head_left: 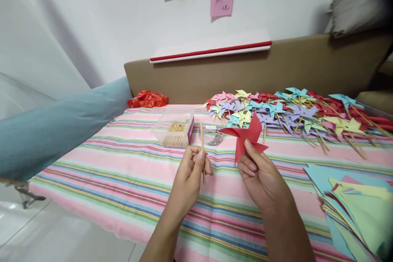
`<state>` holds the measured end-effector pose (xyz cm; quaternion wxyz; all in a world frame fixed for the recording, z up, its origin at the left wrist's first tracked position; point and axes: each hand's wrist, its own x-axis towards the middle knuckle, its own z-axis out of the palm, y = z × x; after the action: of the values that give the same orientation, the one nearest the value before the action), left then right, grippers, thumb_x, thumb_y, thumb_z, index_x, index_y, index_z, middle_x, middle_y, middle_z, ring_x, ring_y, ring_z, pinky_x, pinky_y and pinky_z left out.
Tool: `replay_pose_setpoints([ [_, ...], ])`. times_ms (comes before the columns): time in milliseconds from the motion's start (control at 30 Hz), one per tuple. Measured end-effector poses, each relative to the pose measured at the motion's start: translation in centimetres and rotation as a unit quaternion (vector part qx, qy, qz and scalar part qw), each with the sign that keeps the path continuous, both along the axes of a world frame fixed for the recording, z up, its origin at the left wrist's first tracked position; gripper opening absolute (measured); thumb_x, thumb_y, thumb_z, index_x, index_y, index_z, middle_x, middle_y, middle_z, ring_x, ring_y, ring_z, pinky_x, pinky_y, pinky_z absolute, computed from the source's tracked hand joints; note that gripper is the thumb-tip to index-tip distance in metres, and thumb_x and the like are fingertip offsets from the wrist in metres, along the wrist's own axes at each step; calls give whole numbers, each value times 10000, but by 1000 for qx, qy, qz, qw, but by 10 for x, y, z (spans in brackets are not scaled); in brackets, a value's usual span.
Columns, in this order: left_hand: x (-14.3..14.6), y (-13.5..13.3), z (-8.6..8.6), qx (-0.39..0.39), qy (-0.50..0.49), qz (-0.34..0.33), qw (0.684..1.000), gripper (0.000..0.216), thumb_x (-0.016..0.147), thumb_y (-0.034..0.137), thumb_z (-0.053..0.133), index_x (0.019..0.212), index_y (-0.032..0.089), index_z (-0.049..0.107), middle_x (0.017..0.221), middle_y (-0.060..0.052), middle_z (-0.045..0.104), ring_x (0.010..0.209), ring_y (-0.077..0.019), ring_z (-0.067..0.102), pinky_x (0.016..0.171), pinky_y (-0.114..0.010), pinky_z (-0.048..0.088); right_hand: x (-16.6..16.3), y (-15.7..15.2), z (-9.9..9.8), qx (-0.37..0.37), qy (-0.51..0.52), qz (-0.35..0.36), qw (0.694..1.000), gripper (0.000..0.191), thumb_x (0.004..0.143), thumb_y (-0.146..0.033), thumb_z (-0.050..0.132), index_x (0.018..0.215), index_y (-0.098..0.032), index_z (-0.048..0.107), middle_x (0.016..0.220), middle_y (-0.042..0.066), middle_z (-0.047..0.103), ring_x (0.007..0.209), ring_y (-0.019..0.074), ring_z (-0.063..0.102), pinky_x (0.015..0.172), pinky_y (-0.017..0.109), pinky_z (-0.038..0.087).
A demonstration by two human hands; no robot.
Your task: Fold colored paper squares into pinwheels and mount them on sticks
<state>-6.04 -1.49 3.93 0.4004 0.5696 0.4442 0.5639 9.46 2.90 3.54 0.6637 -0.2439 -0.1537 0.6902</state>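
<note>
My left hand pinches a thin wooden stick and holds it upright over the striped cloth. To its right, my right hand grips a folded red paper pinwheel by its lower edge, fingers closed on it. The stick and the pinwheel are a little apart, not touching. Just beyond the stick lie a clear plastic box of wooden sticks and a small heap of silvery pins.
A large heap of finished paper pinwheels on sticks covers the far right of the cloth. A stack of coloured paper sheets lies at the near right. A red plastic bag, a blue bolster and a brown headboard border it.
</note>
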Motion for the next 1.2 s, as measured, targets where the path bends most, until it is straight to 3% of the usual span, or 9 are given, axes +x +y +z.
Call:
replay_pose_setpoints([
  [167, 9, -1, -5, -4, -67, -4, 998, 212, 1039, 366, 481, 906, 202, 500, 703, 38, 527, 662, -109, 485, 659, -244, 397, 6, -8, 2, 77, -34, 78, 993, 287, 720, -283, 898, 742, -175, 633, 536, -119, 359, 419, 0, 232, 363, 84, 291],
  [267, 8, -3, -16, -21, -125, -21, 992, 211, 1023, 392, 518, 925, 206, 509, 683, 50, 503, 609, -94, 436, 604, -228, 365, 10, -14, 0, 166, -139, 138, 966, 209, 780, -338, 852, 776, -191, 704, 554, -67, 478, 476, 29, 413, 458, 123, 412],
  [400, 3, -2, -31, -36, -189, -32, 981, 243, 977, 425, 600, 894, 206, 536, 739, 39, 521, 645, -89, 446, 617, -220, 363, 11, -19, 0, 309, -254, 115, 909, 67, 823, -249, 805, 836, -279, 747, 949, 24, 676, 908, 170, 645, 683, 260, 549],
  [500, -1, -1, -39, -40, -203, -31, 978, 220, 966, 408, 623, 896, 208, 564, 789, 21, 554, 721, -108, 487, 685, -232, 386, 9, -22, 5, 356, -350, 49, 865, 92, 858, -221, 767, 848, -311, 752, 1194, 27, 679, 1250, 218, 548, 946, 356, 511],
  [567, -4, 0, -44, -41, -197, -36, 979, 194, 943, 375, 664, 890, 208, 579, 827, 9, 575, 775, -125, 508, 727, -243, 393, 8, -23, 7, 368, -388, 38, 844, 77, 874, -232, 752, 869, -309, 751, 1321, 18, 652, 1346, 232, 494, 1078, 406, 430],
  [667, -8, -1, -50, -28, -184, -44, 982, 179, 885, 329, 739, 873, 210, 606, 847, 7, 571, 788, -134, 507, 749, -252, 399, 3, -24, 8, 371, -394, 45, 840, 87, 894, -227, 731, 915, -309, 751, 1298, 15, 682, 1300, 233, 560, 1062, 409, 454],
  [833, -6, -4, -53, -26, -156, -5, 987, 167, 885, 345, 721, 852, 202, 641, 845, -20, 589, 795, -166, 527, 763, -286, 430, -4, -25, 8, 390, -382, 20, 837, 169, 891, -140, 709, 934, -298, 749, 1011, -11, 751, 1065, 189, 681, 950, 351, 521],
  [1033, -6, -5, -53, -25, -115, 30, 993, 211, 887, 406, 700, 878, 198, 664, 819, -52, 610, 863, -219, 564, 827, -339, 460, -5, -28, 11, 394, -383, -8, 835, 171, 911, -125, 678, 954, -277, 745, 953, -8, 753, 1018, 184, 694, 932, 345, 542],
  [1200, -7, -5, -50, -9, -107, 12, 994, 230, 909, 411, 678, 839, 193, 652, 812, -51, 589, 808, -198, 539, 769, -322, 452, -6, -29, 11, 380, -387, -18, 840, 180, 920, -122, 663, 949, -280, 742, 922, -24, 742, 977, 159, 697, 914, 316, 549],
])
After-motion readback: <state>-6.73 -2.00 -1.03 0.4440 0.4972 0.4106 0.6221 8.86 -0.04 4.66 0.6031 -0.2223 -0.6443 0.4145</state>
